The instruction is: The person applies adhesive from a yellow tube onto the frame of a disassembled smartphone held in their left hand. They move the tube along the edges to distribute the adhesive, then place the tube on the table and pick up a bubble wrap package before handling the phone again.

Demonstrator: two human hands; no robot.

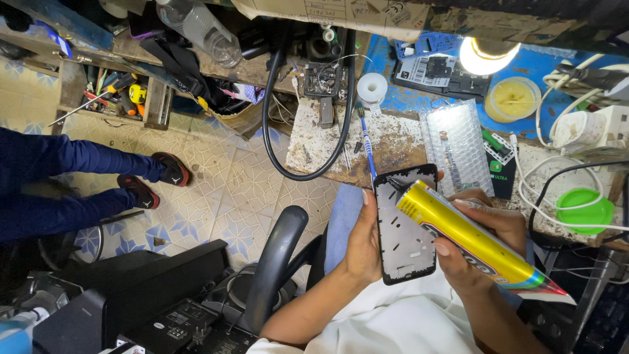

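Observation:
My left hand (362, 246) grips a black phone frame (401, 242) by its left edge, its inner side facing up. My right hand (485, 246) holds a yellow glue tube (468, 236) tilted across the frame, with its black nozzle touching the frame's upper left edge. Both hands are over my lap, just in front of the workbench.
The worn workbench (393, 141) carries a blue screwdriver (365, 141), a solder spool (372, 87), bubble wrap (455, 141), a lit lamp (488, 56), a yellow tin (512, 98), a green lid (585, 210) and white cables. A black chair arm (275, 259) stands at left. Another person's legs (72, 174) rest on the tiled floor.

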